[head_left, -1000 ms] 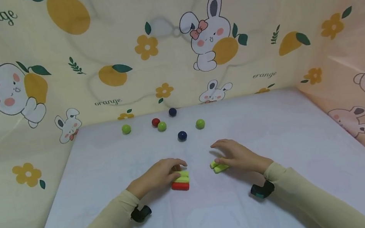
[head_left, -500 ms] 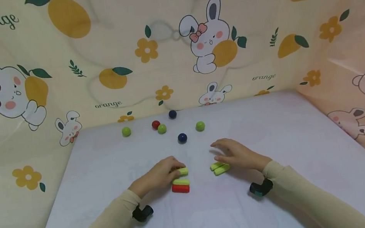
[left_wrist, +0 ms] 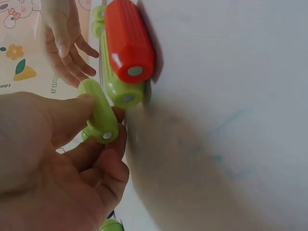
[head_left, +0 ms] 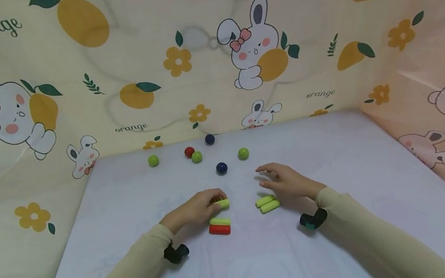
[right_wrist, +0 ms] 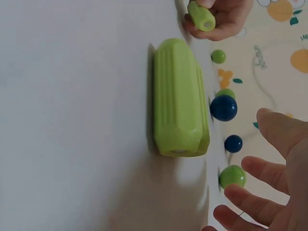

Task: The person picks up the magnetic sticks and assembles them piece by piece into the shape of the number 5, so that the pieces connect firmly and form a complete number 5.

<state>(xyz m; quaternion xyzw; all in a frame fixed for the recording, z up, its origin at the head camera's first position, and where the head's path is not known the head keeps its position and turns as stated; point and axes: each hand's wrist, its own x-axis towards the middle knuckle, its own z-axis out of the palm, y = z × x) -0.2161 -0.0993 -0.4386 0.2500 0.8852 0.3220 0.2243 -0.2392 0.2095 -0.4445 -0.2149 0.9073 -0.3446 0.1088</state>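
In the head view my left hand [head_left: 196,209] pinches a yellow-green toy building rod [left_wrist: 102,113] between thumb and fingers, held just above the table. The left wrist view shows a silvery disc in the rod's end. Nearer to me, a red rod [head_left: 220,229] and another green rod [head_left: 220,222] lie side by side, touching. My right hand [head_left: 290,181] holds nothing, fingers spread and slightly bent, beyond a pair of green rods [head_left: 269,206] lying side by side. Those two appear large in the right wrist view, apart from the right hand's fingers.
Farther back on the white table [head_left: 314,154] sit several balls: a dark blue ball [head_left: 221,168], another blue one near the back edge, green balls [head_left: 243,153] and a red ball [head_left: 189,152] beside a green one. A patterned cloth [head_left: 205,79] stands behind and at the sides.
My left hand has taken the farthest green rod from the left group and lifted it away from the other two. My right hand has drawn back slightly from its two green rods.
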